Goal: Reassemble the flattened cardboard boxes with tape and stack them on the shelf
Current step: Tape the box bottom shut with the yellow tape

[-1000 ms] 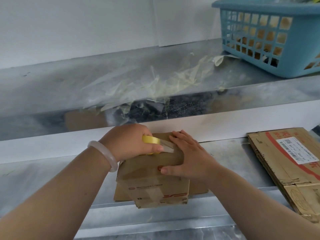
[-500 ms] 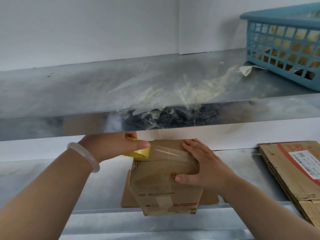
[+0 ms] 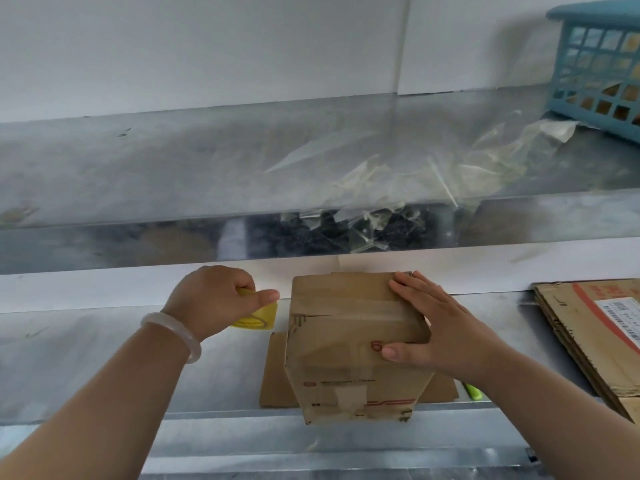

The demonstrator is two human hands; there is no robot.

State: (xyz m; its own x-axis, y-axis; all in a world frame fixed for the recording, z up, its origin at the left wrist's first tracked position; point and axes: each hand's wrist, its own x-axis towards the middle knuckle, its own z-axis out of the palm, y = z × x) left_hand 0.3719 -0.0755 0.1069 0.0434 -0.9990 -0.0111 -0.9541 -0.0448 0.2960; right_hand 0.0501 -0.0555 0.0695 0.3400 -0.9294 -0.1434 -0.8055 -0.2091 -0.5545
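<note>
While the left hand [image 3: 218,299] curls its fingers and thumb round a yellow tape roll [image 3: 258,317], the roll sits partly hidden beneath that fist, just left of the cardboard box [image 3: 346,341] and not touching it. Whether a strip runs from the roll to the box cannot be told. A pale bracelet [image 3: 173,332] circles the left wrist. The right hand [image 3: 436,327] lies flat on the box's top right corner, fingers straight and spread, thumb laid along the near face. The box stands upright between the two hands, a band of clear tape crossing its top, its near end overhanging the edge of the lower shelf [image 3: 104,358]. Under it lies a flat cardboard sheet [image 3: 277,375]. Beside the right forearm a small green object [image 3: 473,391] shows, too little to identify. Further right of that hand lie flattened boxes [image 3: 588,334], stacked. Above both hands runs the upper shelf [image 3: 173,168], bearing clear tape scraps [image 3: 433,174] and, at far right, a blue basket [image 3: 599,71].
</note>
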